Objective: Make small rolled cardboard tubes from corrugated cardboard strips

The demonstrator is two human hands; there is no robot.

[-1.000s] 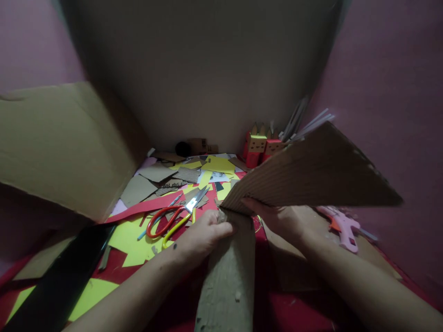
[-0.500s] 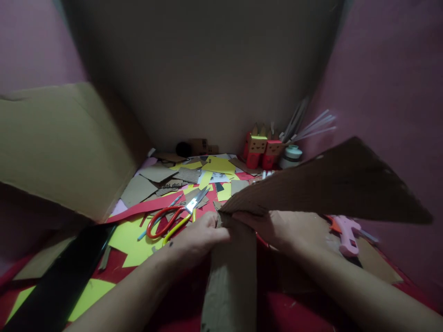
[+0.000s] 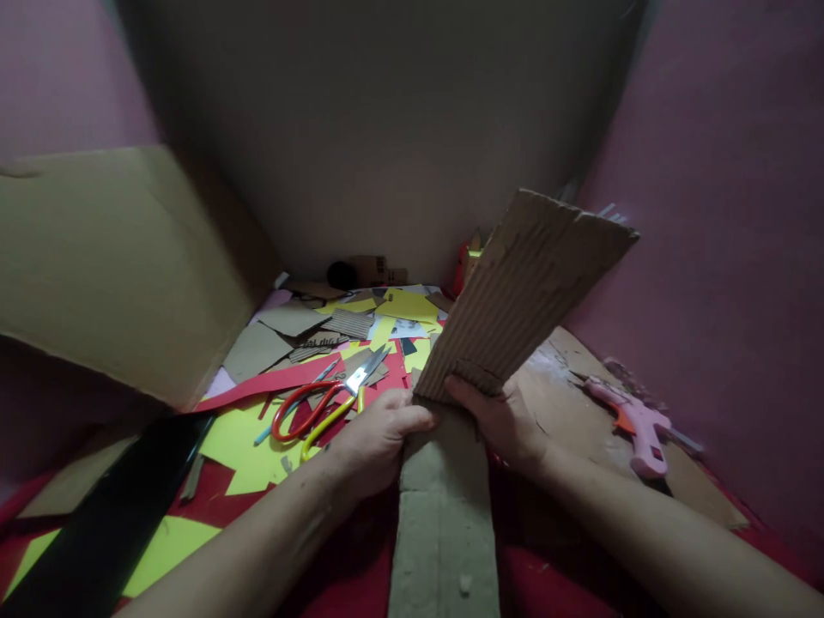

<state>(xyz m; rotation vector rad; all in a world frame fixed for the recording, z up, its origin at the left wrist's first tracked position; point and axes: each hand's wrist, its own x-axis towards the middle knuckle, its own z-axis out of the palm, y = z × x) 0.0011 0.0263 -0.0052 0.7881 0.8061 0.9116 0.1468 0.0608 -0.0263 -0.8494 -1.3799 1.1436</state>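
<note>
Before a dim wall (image 3: 373, 129), cardboard (image 3: 521, 292) partly hides what seems a red holder (image 3: 459, 273).

Honestly can't read a single word in here. There's a cardboard scrap (image 3: 320, 342) left of centre in the frame with a line of dark lettering on it, but it's way too small and skewed to make out. The brown cardboard piece (image 3: 369, 270) a bit higher up has dark printed marks too, also unreadable.
</note>
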